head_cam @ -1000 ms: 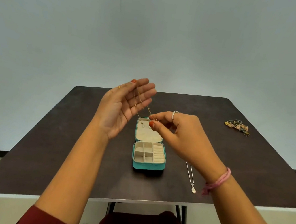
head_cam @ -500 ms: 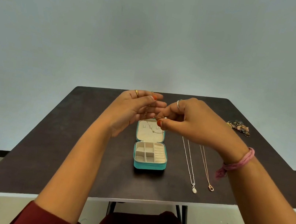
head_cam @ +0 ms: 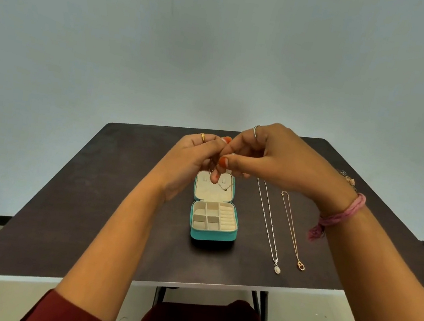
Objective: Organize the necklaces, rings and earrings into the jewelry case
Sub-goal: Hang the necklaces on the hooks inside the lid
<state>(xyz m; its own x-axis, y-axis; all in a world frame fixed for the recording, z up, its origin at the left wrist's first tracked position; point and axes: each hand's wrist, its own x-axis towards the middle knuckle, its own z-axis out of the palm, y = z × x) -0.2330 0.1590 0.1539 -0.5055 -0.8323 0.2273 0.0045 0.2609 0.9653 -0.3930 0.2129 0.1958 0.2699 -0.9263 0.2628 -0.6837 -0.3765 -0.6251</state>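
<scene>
A teal jewelry case (head_cam: 212, 236) lies open on the dark table, its cream lid flat behind the compartment tray. My left hand (head_cam: 191, 161) and my right hand (head_cam: 271, 159) meet just above the lid, fingertips pinched together on a thin gold necklace (head_cam: 224, 187), whose chain hangs down over the lid's lining. A silver necklace (head_cam: 268, 223) with an oval pendant and a rose-gold necklace (head_cam: 292, 232) lie stretched out right of the case.
A small heap of rings and earrings (head_cam: 349, 178) sits at the far right of the table (head_cam: 87, 210), partly hidden by my right wrist. The table's near edge runs above my lap. A grey wall stands behind.
My left hand has closed from an open palm and both hands have come together over the lid. My right arm has lifted, uncovering the two necklaces on the table.
</scene>
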